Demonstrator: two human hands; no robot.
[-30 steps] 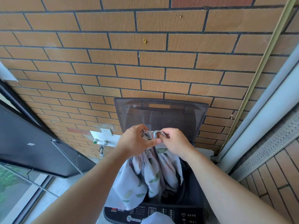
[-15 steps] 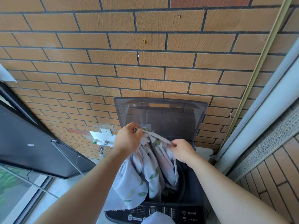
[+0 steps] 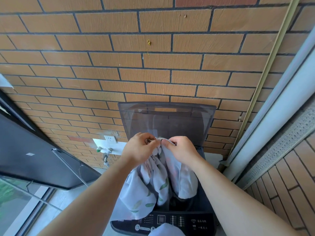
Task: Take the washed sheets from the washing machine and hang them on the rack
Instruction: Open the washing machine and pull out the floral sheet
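A pale sheet (image 3: 153, 181) printed with green leaves hangs out of the dark top-loading washing machine (image 3: 185, 220), whose tinted lid (image 3: 167, 120) stands raised against the brick wall. My left hand (image 3: 139, 150) and my right hand (image 3: 180, 150) grip the sheet's top edge close together, above the drum opening. The cloth droops in folds below both hands, and its lower left part drapes over the control panel. The drum's inside is mostly hidden by the sheet. No rack shows in the frame.
A brick wall (image 3: 153, 65) fills the background. A socket (image 3: 110, 139) and a water tap (image 3: 104, 150) sit on the wall left of the machine. A dark open window panel (image 3: 34, 159) juts in at left. A grey pipe (image 3: 272, 116) runs down at right.
My right hand, which had slid down and away along the sheet's edge half a second ago, has come back up beside my left hand. More of the cloth hangs bunched below both hands.
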